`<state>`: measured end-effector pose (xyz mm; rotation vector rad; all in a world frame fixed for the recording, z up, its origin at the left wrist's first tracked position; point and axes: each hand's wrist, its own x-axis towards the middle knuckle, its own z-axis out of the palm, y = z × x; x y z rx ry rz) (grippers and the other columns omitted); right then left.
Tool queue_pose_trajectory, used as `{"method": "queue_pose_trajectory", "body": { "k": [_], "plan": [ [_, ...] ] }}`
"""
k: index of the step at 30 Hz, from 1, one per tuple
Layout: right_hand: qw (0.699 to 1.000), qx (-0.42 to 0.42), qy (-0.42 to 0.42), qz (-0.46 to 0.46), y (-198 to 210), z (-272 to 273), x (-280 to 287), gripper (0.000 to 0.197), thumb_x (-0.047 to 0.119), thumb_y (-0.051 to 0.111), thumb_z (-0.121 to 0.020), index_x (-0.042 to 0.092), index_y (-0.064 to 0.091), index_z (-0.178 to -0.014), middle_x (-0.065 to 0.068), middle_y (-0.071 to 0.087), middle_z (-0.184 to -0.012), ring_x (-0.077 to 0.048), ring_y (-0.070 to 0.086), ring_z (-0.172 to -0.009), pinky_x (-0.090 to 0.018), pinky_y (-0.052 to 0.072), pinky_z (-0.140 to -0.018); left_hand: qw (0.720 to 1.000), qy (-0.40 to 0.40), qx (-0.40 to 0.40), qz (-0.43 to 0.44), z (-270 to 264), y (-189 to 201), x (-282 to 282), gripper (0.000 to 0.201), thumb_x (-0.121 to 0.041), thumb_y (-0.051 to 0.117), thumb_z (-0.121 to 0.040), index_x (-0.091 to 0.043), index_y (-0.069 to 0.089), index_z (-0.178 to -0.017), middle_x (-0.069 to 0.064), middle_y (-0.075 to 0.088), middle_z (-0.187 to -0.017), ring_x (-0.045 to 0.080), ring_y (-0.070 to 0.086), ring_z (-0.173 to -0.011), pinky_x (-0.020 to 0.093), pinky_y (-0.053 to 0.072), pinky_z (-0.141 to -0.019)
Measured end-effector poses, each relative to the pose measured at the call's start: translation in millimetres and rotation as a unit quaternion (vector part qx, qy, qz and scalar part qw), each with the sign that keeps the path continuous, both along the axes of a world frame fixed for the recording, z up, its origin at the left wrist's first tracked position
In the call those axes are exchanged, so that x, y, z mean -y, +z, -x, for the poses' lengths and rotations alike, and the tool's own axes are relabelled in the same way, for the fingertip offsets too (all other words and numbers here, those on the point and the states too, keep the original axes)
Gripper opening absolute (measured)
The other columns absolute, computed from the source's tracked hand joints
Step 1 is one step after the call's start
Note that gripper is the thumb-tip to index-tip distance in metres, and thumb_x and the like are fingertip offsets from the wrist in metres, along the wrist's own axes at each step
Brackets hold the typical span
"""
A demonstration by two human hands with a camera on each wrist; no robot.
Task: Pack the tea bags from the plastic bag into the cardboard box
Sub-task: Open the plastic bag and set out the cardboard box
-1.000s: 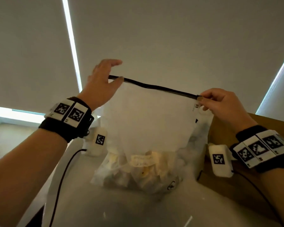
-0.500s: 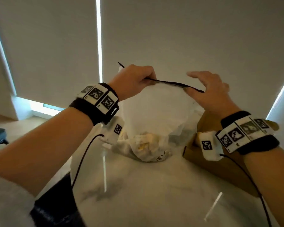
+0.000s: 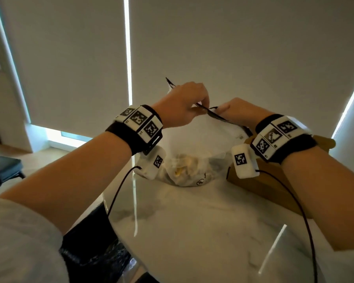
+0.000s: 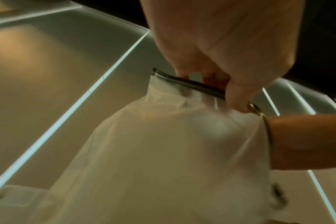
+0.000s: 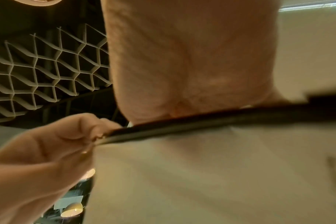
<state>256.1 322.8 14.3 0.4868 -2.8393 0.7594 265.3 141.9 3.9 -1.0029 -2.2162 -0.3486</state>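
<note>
The plastic bag (image 3: 200, 144), standing on the table (image 3: 192, 231) beside the cardboard box (image 3: 274, 180), is pinched at its black zip strip (image 3: 213, 115) by left hand (image 3: 182, 105) and right hand (image 3: 241, 111). Opening appears under way; the strip must next be parted.

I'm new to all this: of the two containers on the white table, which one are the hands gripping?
The frosted plastic bag with the black zip strip: left hand and right hand pinch its top. The brown cardboard box beside it is untouched.
</note>
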Motion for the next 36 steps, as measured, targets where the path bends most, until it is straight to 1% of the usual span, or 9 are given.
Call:
{"method": "queue_pose_trajectory", "body": {
  "k": [6, 9, 12, 14, 17, 22, 25, 31, 36],
  "plan": [
    [0.998, -0.038, -0.016, 0.054, 1.4, 7.8, 1.8, 0.075, -0.012, 0.044, -0.086, 0.024, 0.025, -0.15, -0.012, 0.042, -0.126, -0.015, 0.051, -0.083, -0.019, 0.043, -0.057, 0.943, 0.177, 0.27, 0.083, -18.6, -17.6, 5.3, 0.027, -0.043, 0.045, -0.096, -0.02, 0.048, -0.11, 0.001, 0.066, -0.098, 0.018, 0.062, -0.071, 0.032, 0.049, -0.07],
    [0.999, -0.045, -0.004, 0.026, -8.8, 0.6, 15.6, 0.078, -0.008, 0.042, -0.088, 0.031, 0.015, -0.151, -0.008, 0.018, -0.137, -0.029, 0.051, -0.086, -0.033, 0.053, -0.058, 0.878, 0.237, 0.355, 0.216, -31.4, -32.3, -6.5, 0.044, -0.045, 0.029, -0.1, -0.01, 0.05, -0.118, 0.01, 0.067, -0.106, 0.008, 0.051, -0.06, 0.019, 0.039, -0.059],
    [0.999, -0.039, 0.014, -0.004, -28.5, -7.0, 26.2, 0.075, -0.006, 0.04, -0.09, 0.031, 0.014, -0.151, -0.018, 0.031, -0.142, -0.034, 0.056, -0.097, -0.035, 0.052, -0.08, 0.84, 0.228, 0.393, 0.297, -45.7, -48.4, -16.1, 0.055, -0.048, 0.024, -0.1, -0.01, 0.061, -0.114, 0.008, 0.06, -0.118, 0.015, 0.052, -0.088, 0.022, 0.037, -0.078],
    [0.993, -0.002, 0.045, 0.106, -38.8, -14.0, 28.0, 0.063, -0.013, 0.044, -0.086, 0.017, 0.043, -0.141, -0.015, 0.06, -0.112, -0.026, 0.062, -0.091, -0.028, 0.053, -0.076, 0.889, 0.239, 0.25, 0.302, -48.2, -58.3, -10.5, 0.059, -0.059, 0.027, -0.095, -0.016, 0.068, -0.103, -0.003, 0.053, -0.121, 0.017, 0.042, -0.107, 0.035, 0.031, -0.094],
    [0.985, 0.033, 0.03, 0.167, -41.9, -23.3, 25.6, 0.043, -0.018, 0.037, -0.081, 0.004, 0.072, -0.093, 0.0, 0.055, -0.075, -0.012, 0.05, -0.06, -0.014, 0.041, -0.041, 0.919, 0.34, -0.009, 0.197, -48.8, -57.7, 6.9, 0.054, -0.068, 0.036, -0.086, -0.027, 0.071, -0.088, -0.006, 0.042, -0.115, 0.02, 0.032, -0.112, 0.043, 0.025, -0.091],
    [0.964, 0.179, 0.008, 0.196, -43.8, -26.7, 26.4, 0.026, 0.01, 0.064, -0.081, -0.004, 0.069, -0.103, -0.014, 0.064, -0.086, -0.024, 0.058, -0.069, -0.026, 0.049, -0.053, 0.932, 0.298, 0.199, 0.064, -30.0, -75.2, 39.2, 0.011, -0.027, 0.073, -0.075, -0.025, 0.068, -0.084, 0.001, 0.03, -0.137, 0.028, 0.026, -0.128, 0.046, 0.039, -0.097],
    [0.978, 0.2, -0.006, -0.052, -63.3, -24.4, 29.1, 0.039, 0.031, 0.071, -0.082, 0.006, 0.067, -0.111, -0.011, 0.064, -0.09, -0.021, 0.057, -0.07, -0.026, 0.05, -0.054, 0.9, 0.225, 0.36, 0.101, -25.2, -88.5, 45.0, 0.054, 0.012, 0.042, -0.076, -0.018, 0.069, -0.111, 0.006, 0.044, -0.132, 0.026, 0.048, -0.117, 0.034, 0.046, -0.092],
    [0.937, 0.128, 0.002, -0.324, -102.9, -16.8, 49.9, 0.048, 0.034, 0.059, -0.09, 0.012, 0.047, -0.132, -0.009, 0.052, -0.126, -0.023, 0.053, -0.105, -0.029, 0.044, -0.086, 0.883, 0.292, 0.339, 0.141, -14.2, -115.3, 24.9, 0.044, -0.006, 0.041, -0.093, -0.003, 0.035, -0.136, 0.023, 0.029, -0.135, 0.039, 0.051, -0.106, 0.036, 0.044, -0.09],
    [0.965, 0.05, -0.094, -0.24, -108.5, 11.3, 56.7, 0.067, 0.03, 0.064, -0.085, 0.011, 0.029, -0.14, -0.019, 0.031, -0.13, -0.033, 0.05, -0.103, -0.03, 0.046, -0.082, 0.902, 0.307, 0.304, 0.018, 13.5, -112.8, 11.9, 0.047, 0.0, 0.051, -0.083, -0.005, 0.039, -0.128, 0.019, 0.014, -0.141, 0.039, 0.039, -0.113, 0.04, 0.041, -0.098]
  ]
}}
